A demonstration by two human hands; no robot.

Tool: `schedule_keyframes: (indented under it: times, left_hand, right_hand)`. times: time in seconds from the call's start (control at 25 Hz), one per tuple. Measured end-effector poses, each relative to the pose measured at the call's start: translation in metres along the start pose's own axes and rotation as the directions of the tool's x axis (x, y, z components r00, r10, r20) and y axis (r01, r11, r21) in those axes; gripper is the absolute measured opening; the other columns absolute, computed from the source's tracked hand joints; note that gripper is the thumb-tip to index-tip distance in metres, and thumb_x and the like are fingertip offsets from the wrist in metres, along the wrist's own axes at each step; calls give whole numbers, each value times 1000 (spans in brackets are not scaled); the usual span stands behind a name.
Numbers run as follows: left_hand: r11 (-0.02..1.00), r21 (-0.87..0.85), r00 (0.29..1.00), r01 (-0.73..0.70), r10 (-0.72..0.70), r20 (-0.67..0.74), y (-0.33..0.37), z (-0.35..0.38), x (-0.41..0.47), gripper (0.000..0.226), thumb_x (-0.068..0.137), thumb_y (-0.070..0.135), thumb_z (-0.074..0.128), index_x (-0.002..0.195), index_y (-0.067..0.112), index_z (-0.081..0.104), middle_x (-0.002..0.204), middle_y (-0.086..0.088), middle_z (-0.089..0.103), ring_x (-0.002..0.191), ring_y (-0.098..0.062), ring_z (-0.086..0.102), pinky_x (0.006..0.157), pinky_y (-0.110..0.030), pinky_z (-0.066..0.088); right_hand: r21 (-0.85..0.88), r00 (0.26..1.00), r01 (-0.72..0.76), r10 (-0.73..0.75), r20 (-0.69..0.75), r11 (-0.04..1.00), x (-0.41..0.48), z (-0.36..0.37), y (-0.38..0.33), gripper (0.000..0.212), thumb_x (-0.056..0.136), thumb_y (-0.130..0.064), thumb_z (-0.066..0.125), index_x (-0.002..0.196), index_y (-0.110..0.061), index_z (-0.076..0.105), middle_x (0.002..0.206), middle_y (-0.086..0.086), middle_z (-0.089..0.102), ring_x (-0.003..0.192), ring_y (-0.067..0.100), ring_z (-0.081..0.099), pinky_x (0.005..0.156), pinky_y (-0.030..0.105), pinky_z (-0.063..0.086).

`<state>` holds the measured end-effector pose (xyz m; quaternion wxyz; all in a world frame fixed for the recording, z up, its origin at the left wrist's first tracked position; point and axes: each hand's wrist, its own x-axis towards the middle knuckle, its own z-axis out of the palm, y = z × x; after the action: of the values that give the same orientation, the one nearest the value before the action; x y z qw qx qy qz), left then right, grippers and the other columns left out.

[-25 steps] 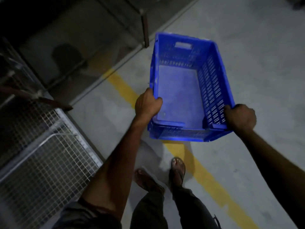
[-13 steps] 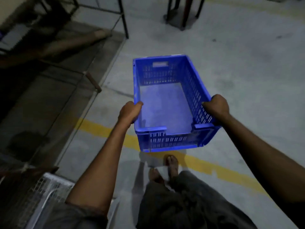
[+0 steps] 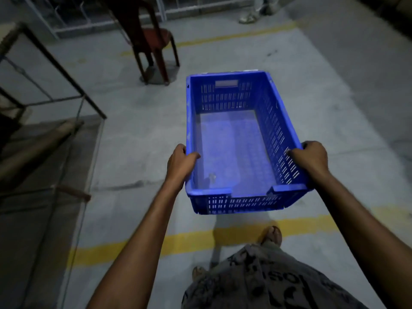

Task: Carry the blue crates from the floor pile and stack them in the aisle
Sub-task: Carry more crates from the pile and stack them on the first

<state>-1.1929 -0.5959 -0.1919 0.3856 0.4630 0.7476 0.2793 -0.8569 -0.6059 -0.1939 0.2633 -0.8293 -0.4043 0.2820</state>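
Concrete floor (image 3: 334,90), grey, open ahead and to the right. Yellow line (image 3: 138,244) runs left-right across it just near of the crate; a second, fainter yellow line (image 3: 234,36) lies far. Left edge is crowded: a dark metal frame (image 3: 66,74) with slanted bars, a darker floor strip beneath it. Dark red plastic chair (image 3: 151,36) stands far left of centre, well apart from the crate. Light railing along the far wall.

Shirt (image 3: 267,284) at bottom has dark printed letters, looks like "ISO", rest unreadable. No label readable on the crate.

Blue crate (image 3: 234,141) is off the floor, held out in front at mid-frame, long axis pointing away, roughly level. Slotted walls, handle cut-out in the far end wall, near end wall notched low. Inside: nothing but a small pale scrap near the near-left corner, too blurred to identify.

Left hand (image 3: 180,163) clamps the left rim near the near corner, thumb inside, fingers (image 3: 178,148) wrapped outside. Right hand (image 3: 310,157) grips the right rim likewise, fingers curled shut on it.

One foot (image 3: 270,235) on the yellow line under the crate.
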Motion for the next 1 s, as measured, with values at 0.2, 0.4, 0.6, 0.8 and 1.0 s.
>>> schedule_keyframes:
  times: [0.2, 0.4, 0.6, 0.8, 1.0]
  left_hand:
    - [985, 50, 986, -166, 167, -6, 99, 114, 18, 23, 78, 25, 68, 84, 11, 52, 74, 0, 57, 66, -22, 53, 55, -32, 36]
    - [958, 46, 956, -282, 276, 103, 170, 200, 40, 20, 84, 22, 63, 98, 14, 50, 90, -4, 64, 78, -27, 59, 69, -36, 48]
    - [963, 15, 946, -269, 261, 190, 280, 276, 127, 32, 78, 24, 66, 104, 15, 52, 100, -12, 67, 84, -29, 65, 72, -38, 51]
    - [954, 78, 904, -290, 246, 350, 344, 347, 216, 34, 79, 23, 67, 106, 8, 54, 103, -14, 65, 88, -29, 64, 64, -32, 44]
    - [920, 98, 824, -379, 287, 488, 396, 416, 278, 54, 83, 21, 64, 131, 18, 39, 104, -9, 62, 93, -31, 64, 73, -35, 49]
  right_hand:
    - [86, 989, -82, 92, -113, 993, 87, -89, 41, 18, 74, -23, 71, 78, -7, 65, 74, 11, 67, 71, 32, 65, 57, 33, 47]
    - [113, 971, 4, 24, -240, 994, 159, -167, 51, 27, 78, -27, 72, 102, -16, 64, 96, 6, 70, 91, 32, 65, 76, 36, 50]
    - [93, 974, 43, -21, -225, 995, 269, -204, 47, 38, 86, -29, 60, 119, -12, 59, 114, 14, 67, 102, 35, 64, 79, 33, 46]
    - [112, 984, -107, 121, -130, 988, 358, -215, 58, 36, 80, -13, 58, 116, -17, 60, 105, 10, 69, 96, 31, 66, 76, 32, 50]
    - [180, 942, -200, 239, -234, 963, 424, -225, 64, 40, 78, -6, 59, 115, -19, 61, 103, 10, 69, 95, 32, 67, 83, 38, 55]
